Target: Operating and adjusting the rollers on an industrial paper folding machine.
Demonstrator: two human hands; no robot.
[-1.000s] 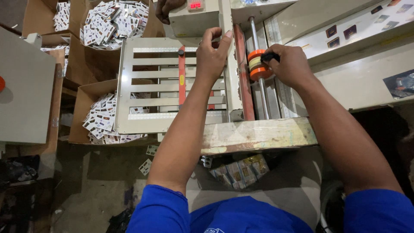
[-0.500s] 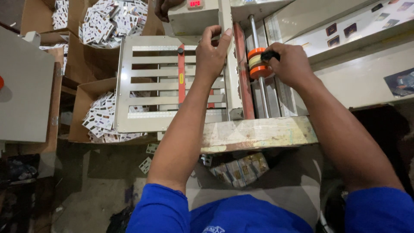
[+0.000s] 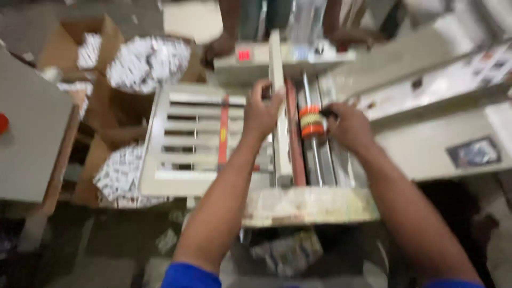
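The view is motion-blurred. My left hand point(image 3: 261, 111) grips the upright cream bar point(image 3: 278, 106) that runs along the slotted cream feed tray point(image 3: 181, 141) of a machine. My right hand point(image 3: 349, 128) rests on the metal rollers point(image 3: 320, 160), fingers closed around a small dark piece beside an orange and cream collar point(image 3: 310, 120) on one shaft. A reddish-brown rail point(image 3: 295, 138) runs between the two hands. A red strip point(image 3: 223, 130) lies along the tray.
Cardboard boxes of printed white sheets point(image 3: 146, 64) stand at the left. A grey cabinet with a red knob point(image 3: 26, 144) is at far left. Another person's hands point(image 3: 218, 48) rest at the machine's far end. A long cream conveyor point(image 3: 442, 133) runs right.
The camera has swung and the picture has blurred. Both hands keep their hold on the bar and by the orange collar; another person's legs now show at the top.
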